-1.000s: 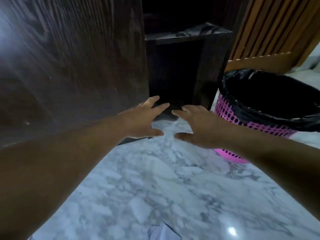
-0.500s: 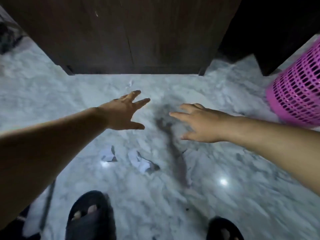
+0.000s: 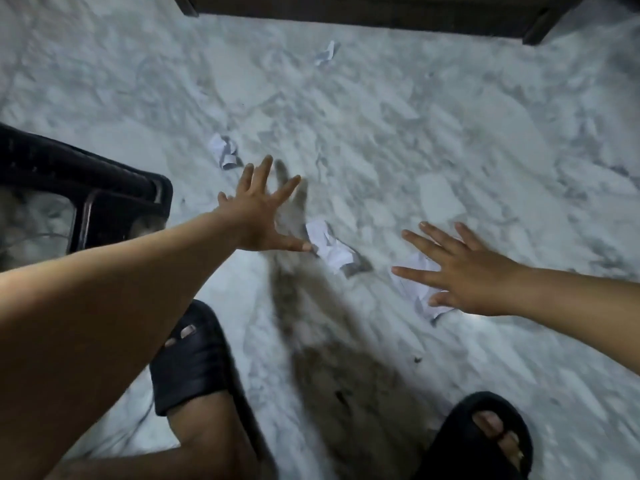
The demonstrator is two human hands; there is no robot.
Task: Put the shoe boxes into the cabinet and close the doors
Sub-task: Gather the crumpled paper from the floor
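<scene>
Nearest to you, both feet stand on the marble floor (image 3: 450, 140) in black slides: the left slide (image 3: 194, 358) under your left forearm, the right slide (image 3: 485, 434) at the lower right edge of the view.

Beyond the slides, both hands are spread flat above the floor with fingers fanned and nothing grasped. Your left hand (image 3: 259, 216) reaches forward, its thumb tip just beside a crumpled white paper (image 3: 329, 247) that lies on the floor. Your right hand (image 3: 464, 271) is extended palm down over a second paper scrap (image 3: 412, 282), which is partly covered by the fingers; contact cannot be confirmed.

Left of the left hand, a black frame (image 3: 104, 188) with an open middle stands on the floor; its nature cannot be determined.

Farther out from the left hand lies a third paper scrap (image 3: 225, 150), and farther still a fourth scrap (image 3: 327, 53).

At the far edge, the dark wooden base of the cabinet (image 3: 363, 12) meets the floor. No shoe box appears in this view.
</scene>
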